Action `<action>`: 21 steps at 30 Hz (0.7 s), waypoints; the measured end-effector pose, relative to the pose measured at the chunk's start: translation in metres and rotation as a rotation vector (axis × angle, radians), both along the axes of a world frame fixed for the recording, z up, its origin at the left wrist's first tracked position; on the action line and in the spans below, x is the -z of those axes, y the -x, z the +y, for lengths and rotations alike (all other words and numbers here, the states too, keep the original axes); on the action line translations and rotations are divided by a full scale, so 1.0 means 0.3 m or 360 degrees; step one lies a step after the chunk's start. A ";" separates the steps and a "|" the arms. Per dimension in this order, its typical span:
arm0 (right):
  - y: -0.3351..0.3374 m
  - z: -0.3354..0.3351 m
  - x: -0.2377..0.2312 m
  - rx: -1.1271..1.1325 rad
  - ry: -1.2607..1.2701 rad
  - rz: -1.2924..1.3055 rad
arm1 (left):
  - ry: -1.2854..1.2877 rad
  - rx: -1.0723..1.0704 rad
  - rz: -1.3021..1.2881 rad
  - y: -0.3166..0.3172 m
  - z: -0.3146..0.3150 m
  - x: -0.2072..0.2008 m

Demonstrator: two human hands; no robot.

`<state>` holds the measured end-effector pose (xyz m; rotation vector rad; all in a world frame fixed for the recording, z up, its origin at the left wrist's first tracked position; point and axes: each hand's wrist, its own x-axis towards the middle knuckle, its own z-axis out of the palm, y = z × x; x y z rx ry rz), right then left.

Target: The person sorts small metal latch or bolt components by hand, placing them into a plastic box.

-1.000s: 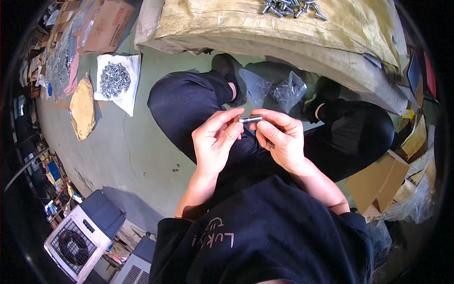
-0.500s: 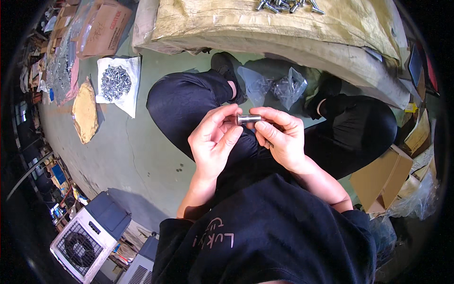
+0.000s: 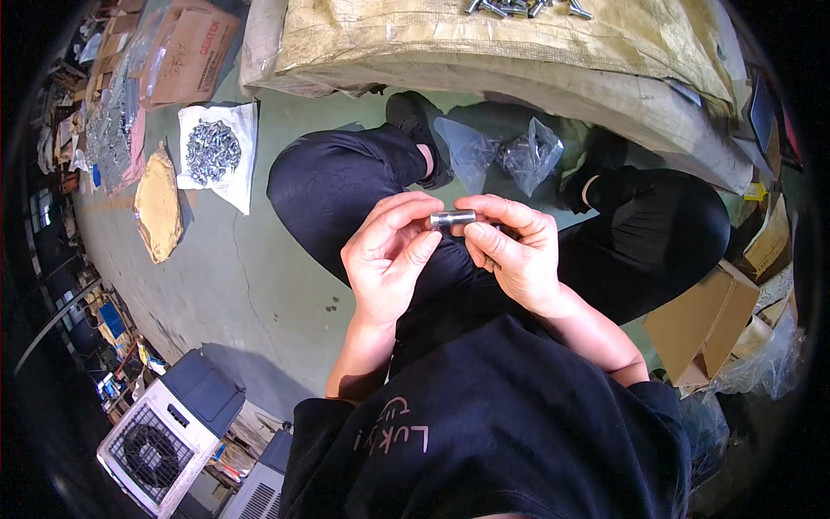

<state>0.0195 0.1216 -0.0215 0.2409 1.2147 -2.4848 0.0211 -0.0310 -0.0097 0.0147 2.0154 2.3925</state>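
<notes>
A short, shiny metal pin (image 3: 453, 219) lies level between my two hands, above my lap. My left hand (image 3: 389, 251) pinches its left end between thumb and fingers. At the other end, the thumb and forefinger of my right hand (image 3: 517, 246) close on it. Something small and dark shows under the curled fingers of my right hand, too hidden to name. Beyond my hands, a clear plastic bag (image 3: 529, 160) with metal parts inside lies on the floor between my feet. Several loose metal pins (image 3: 512, 9) lie on the covered surface ahead.
A yellowish woven cover (image 3: 415, 43) drapes the low surface ahead. At the left are a white sheet (image 3: 238, 177) heaped with small metal parts, a tan slab-like piece (image 3: 157, 208) and a cardboard box (image 3: 192, 54). A fan unit (image 3: 151, 445) stands lower left; an open carton (image 3: 700, 324) sits at right.
The pin has turned in my fingers: the flared left end seen before no longer shows, and a plain end faces left. Both hands stay in nearly the same place.
</notes>
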 end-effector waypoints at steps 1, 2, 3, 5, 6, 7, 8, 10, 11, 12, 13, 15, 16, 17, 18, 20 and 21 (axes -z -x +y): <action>0.001 -0.001 -0.002 0.0000 0.0001 -0.0001 | 0.0001 0.0000 -0.0001 0.000 0.001 -0.002; 0.002 -0.002 -0.004 0.0013 -0.0047 0.0065 | -0.0061 -0.0013 -0.0041 -0.002 0.005 -0.005; 0.003 -0.003 -0.005 0.0025 -0.0095 0.0129 | -0.0123 -0.0027 -0.0081 -0.003 0.006 -0.008; 0.002 0.000 -0.006 0.0010 -0.0160 0.0181 | -0.0166 -0.0038 -0.0155 -0.006 0.006 -0.015; 0.000 0.001 -0.006 -0.0004 -0.0226 0.0232 | -0.0211 -0.0048 -0.0228 -0.008 0.004 -0.017; -0.002 0.000 -0.007 -0.0004 -0.0223 0.0231 | -0.0208 -0.0048 -0.0230 -0.013 -0.002 -0.012; -0.002 0.000 -0.009 -0.0009 -0.0220 0.0233 | -0.0160 -0.0038 -0.0242 -0.018 -0.012 -0.004; -0.007 0.000 -0.009 -0.0013 -0.0215 0.0233 | -0.0111 -0.0027 -0.0257 -0.025 -0.016 0.001; -0.006 0.001 -0.009 -0.0013 -0.0196 0.0218 | -0.0085 -0.0044 -0.0233 -0.024 -0.014 0.001; -0.007 0.003 -0.009 -0.0011 -0.0177 0.0201 | -0.0061 -0.0060 -0.0210 -0.024 -0.010 0.002; -0.007 0.007 -0.007 -0.0009 -0.0179 0.0197 | -0.0063 -0.0057 -0.0214 -0.023 -0.004 0.004; 0.001 0.015 -0.007 -0.0001 -0.0208 0.0195 | -0.0090 -0.0047 -0.0192 -0.011 0.007 0.004; 0.005 0.021 -0.004 0.0003 -0.0213 0.0189 | -0.0094 -0.0043 -0.0198 -0.005 0.014 0.007; 0.004 0.015 -0.010 0.0000 -0.0193 0.0193 | -0.0082 -0.0058 -0.0176 -0.007 0.012 -0.005; 0.006 0.008 -0.017 -0.0006 -0.0171 0.0198 | -0.0069 -0.0077 -0.0154 -0.008 0.009 -0.017; 0.010 -0.006 -0.013 -0.0021 -0.0168 0.0226 | -0.0100 -0.0103 -0.0234 -0.005 0.004 -0.033; 0.016 -0.015 -0.010 -0.0027 -0.0172 0.0244 | -0.0140 -0.0119 -0.0323 -0.002 -0.007 -0.036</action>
